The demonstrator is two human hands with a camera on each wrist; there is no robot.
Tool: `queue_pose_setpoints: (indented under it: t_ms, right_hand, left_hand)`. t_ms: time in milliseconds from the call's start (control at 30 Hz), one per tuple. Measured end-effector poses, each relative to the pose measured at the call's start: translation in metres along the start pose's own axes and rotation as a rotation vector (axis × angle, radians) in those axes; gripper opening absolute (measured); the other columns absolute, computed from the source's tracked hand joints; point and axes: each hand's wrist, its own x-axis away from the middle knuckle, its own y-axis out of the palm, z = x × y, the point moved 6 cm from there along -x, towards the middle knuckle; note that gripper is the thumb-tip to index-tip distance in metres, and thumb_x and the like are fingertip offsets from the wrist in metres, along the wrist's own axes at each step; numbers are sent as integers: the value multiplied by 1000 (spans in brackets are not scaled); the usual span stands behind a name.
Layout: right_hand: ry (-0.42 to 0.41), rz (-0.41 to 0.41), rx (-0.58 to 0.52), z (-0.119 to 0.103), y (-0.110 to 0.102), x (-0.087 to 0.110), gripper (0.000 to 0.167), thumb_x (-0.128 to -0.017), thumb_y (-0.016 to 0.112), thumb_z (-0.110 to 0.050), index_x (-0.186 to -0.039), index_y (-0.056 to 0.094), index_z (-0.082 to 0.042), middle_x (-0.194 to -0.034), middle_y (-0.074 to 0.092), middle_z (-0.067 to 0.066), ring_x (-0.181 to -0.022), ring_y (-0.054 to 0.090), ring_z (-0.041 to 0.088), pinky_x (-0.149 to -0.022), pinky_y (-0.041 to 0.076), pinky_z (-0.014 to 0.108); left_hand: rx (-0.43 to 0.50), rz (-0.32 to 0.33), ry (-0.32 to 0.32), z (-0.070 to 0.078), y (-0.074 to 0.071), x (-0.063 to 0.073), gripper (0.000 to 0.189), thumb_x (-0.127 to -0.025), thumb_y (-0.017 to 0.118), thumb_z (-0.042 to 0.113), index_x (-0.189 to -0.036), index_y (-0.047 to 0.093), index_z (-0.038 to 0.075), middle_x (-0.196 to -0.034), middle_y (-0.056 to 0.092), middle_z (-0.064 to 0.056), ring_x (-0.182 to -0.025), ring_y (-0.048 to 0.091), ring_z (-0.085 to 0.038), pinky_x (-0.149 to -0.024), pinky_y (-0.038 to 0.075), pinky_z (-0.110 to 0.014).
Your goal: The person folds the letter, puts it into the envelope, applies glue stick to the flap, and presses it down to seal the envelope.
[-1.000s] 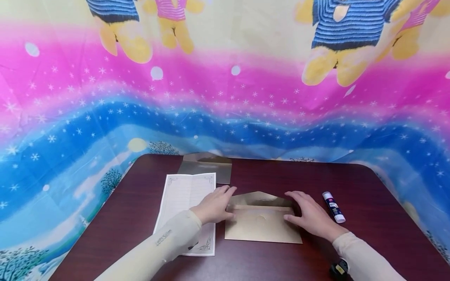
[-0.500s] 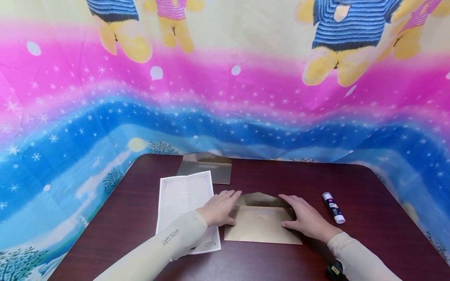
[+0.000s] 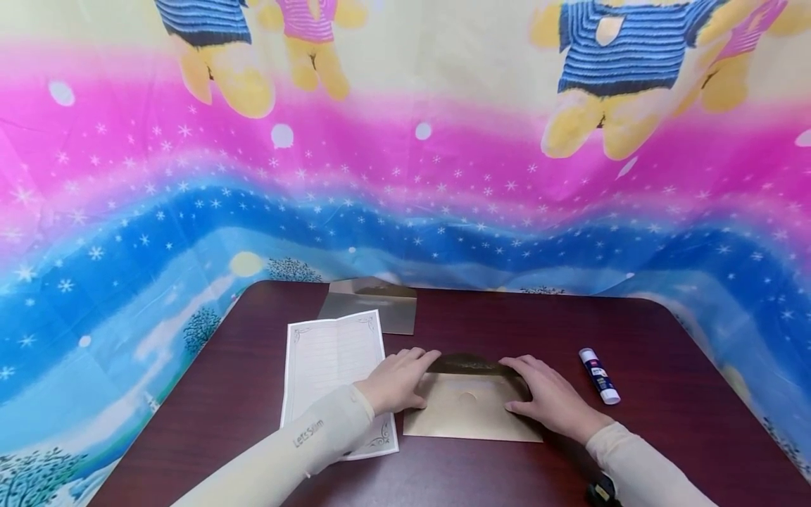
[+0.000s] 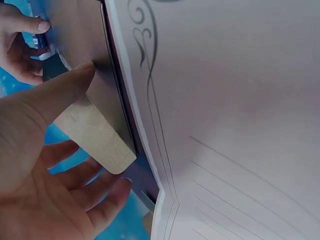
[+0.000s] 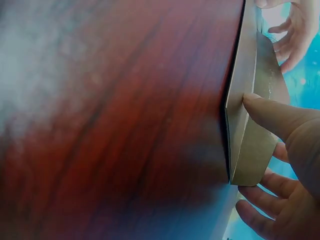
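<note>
A gold envelope [image 3: 472, 419] lies on the table before me, its flap [image 3: 470, 365] tilted up along the far side and looking dark. My left hand [image 3: 395, 382] holds the envelope's left end and my right hand [image 3: 550, 396] its right end. In the left wrist view the thumb [image 4: 65, 95] touches the envelope's face while the fingers curve behind the flap. The right wrist view has the other thumb [image 5: 270, 112] at the fold, with fingers behind the flap there too. A lined sheet of paper [image 3: 332, 359] with ornamented corners lies partly under the left forearm.
Behind the sheet, a second gold envelope [image 3: 380, 315] lies near the table's far edge. Right of my right hand is a glue stick [image 3: 598, 375]. A patterned cloth [image 3: 405, 183] hangs just past the dark red table [image 3: 640, 331].
Both hands have moved inward over the envelope's ends. The flap has risen from lying back and turned darker. The lined sheet has shifted and turned slightly.
</note>
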Motion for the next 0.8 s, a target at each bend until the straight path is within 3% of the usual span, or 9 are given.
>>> queue_pose_setpoints:
  t_ms: [367, 600, 800]
  right_hand:
    - [-28, 7, 31, -10, -1, 2, 52, -80, 86, -25, -125, 64, -10, -126, 67, 7, -116, 64, 28, -98, 52, 53]
    - [-75, 2, 76, -14, 2, 3, 54, -81, 85, -24, -129, 64, -12, -126, 67, 5, -117, 64, 27, -97, 52, 54]
    - [-99, -13, 126, -21, 1, 4, 49, -83, 83, -24, -129, 67, -15, -123, 68, 6, -113, 65, 29, -93, 54, 52]
  left_hand:
    - [-100, 61, 88, 7, -1, 3, 77, -79, 87, 36, -144, 50, 18, -130, 63, -2, -114, 63, -19, -92, 54, -34]
    - [-170, 94, 141, 13, -1, 4, 70, -79, 86, 34, -139, 54, 19, -126, 64, 1, -111, 65, -17, -88, 55, -33]
    - [-182, 86, 157, 18, -3, 6, 66, -81, 85, 30, -139, 55, 19, -126, 67, 1, -111, 67, -17, -90, 55, -33]
